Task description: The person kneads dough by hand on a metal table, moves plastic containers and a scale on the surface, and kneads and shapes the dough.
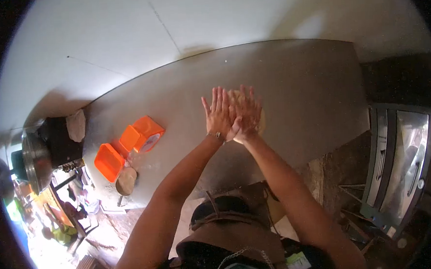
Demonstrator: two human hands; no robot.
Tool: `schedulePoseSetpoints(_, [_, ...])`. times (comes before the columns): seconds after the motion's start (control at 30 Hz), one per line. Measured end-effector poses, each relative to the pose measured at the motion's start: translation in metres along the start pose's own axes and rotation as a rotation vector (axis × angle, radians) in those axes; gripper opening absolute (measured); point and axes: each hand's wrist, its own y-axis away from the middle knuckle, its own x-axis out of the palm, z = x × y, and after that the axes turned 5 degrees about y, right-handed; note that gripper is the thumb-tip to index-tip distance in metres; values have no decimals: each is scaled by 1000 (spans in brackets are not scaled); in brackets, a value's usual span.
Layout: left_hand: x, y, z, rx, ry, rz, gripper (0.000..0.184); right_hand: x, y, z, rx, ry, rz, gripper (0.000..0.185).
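Both hands are over the middle of the grey worktop (301, 91), side by side and touching near the thumbs. My left hand (219, 114), with a bracelet or watch at the wrist, is flat with its fingers stretched out. My right hand (246, 114) is slightly blurred, its fingers also extended, and lies on a pale round lump that looks like dough (262, 124). Most of the dough is hidden under the right hand; its edge shows at the right and above. Whether my left palm touches it I cannot tell.
To the left are an open orange container (109, 162), another orange box (142, 134) with a label, and a round pan-like utensil (126, 181) with a handle by the worktop edge. A glass-fronted oven-like appliance (397, 166) stands right. A pale wall (229, 17) rises behind the worktop.
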Motion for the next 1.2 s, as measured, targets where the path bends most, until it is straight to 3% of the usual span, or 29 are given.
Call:
schedulePoseSetpoints(0.07, [4,-38,1,-96,-43,-4,109,7,-34,-21,-9,64,75,85])
schedulePoseSetpoints(0.13, [13,-78,8,-103,-92,-11,103,18,-65,-39,72,52,125,93])
schedulePoseSetpoints(0.27, [3,-159,6,-63,-49,-86,88,40,-148,-80,133,111,281,92])
schedulePoseSetpoints(0.37, [7,-190,7,21,-104,-158,82,71,-164,-106,57,141,28,85])
schedulePoseSetpoints(0.43, [13,-199,6,58,-170,-210,78,61,-182,-106,187,-13,-45,81])
schedulePoseSetpoints(0.5, [16,-196,5,92,-228,-233,78,67,-179,-106,174,9,-116,80])
schedulePoseSetpoints(0.6, [18,-168,-2,97,-362,-272,83,59,-145,-87,213,44,-147,79])
schedulePoseSetpoints(0.67, [14,-139,-4,-121,-79,-89,88,47,-121,-70,265,40,-111,78])
schedulePoseSetpoints(0.7, [10,-121,1,-83,63,-32,92,41,-104,-63,240,-74,-81,79])
schedulePoseSetpoints(0.87, [-11,0,-29,66,-11,-176,94,-17,8,-19,152,-369,-92,86])
schedulePoseSetpoints(0.93, [-26,56,-40,121,-3,-222,94,-29,65,1,79,-298,-191,85])
schedulePoseSetpoints(1.0, [-38,106,-37,66,301,-166,94,-41,112,19,-78,-227,-290,84])
schedulePoseSetpoints(1.13, [-54,189,-8,33,323,-159,66,-63,186,62,-206,-234,-247,73])
schedulePoseSetpoints(1.2, [-51,217,10,-16,334,-115,57,-60,220,73,-275,-278,-91,53])
